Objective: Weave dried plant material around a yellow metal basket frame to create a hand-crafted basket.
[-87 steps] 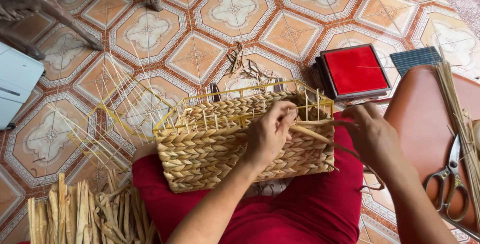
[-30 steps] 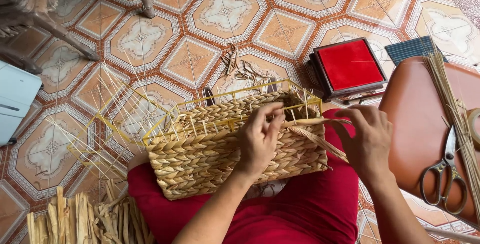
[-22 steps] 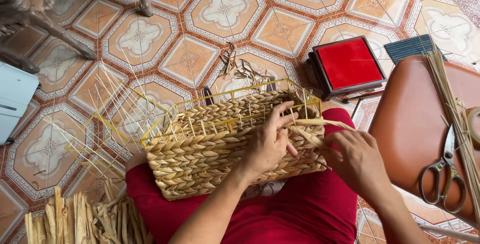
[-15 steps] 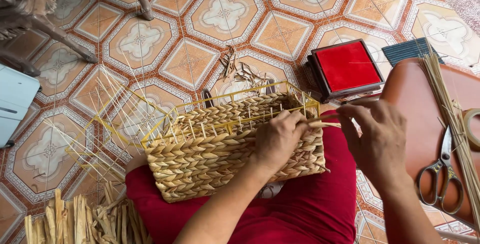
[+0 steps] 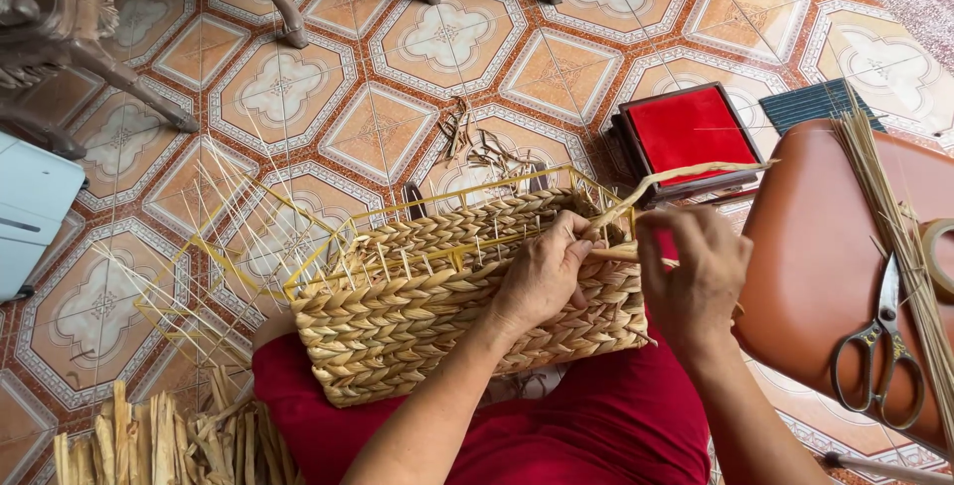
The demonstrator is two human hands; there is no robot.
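The basket [image 5: 437,316] lay across my lap, long axis left to right, its unfinished end under both hands. My left hand [image 5: 542,276] pressed the weave there; my right hand [image 5: 691,276], nearer the end, pinched the strand [image 5: 676,175], which arched up-right.

**Weaving a basket on the lap**

The left hand [image 5: 542,276] presses on the woven basket [image 5: 447,316]. The right hand [image 5: 691,276] pinches a straw strand [image 5: 676,175] at the basket's end. Scissors [image 5: 879,346] lie on a brown seat [image 5: 815,266] nearby.
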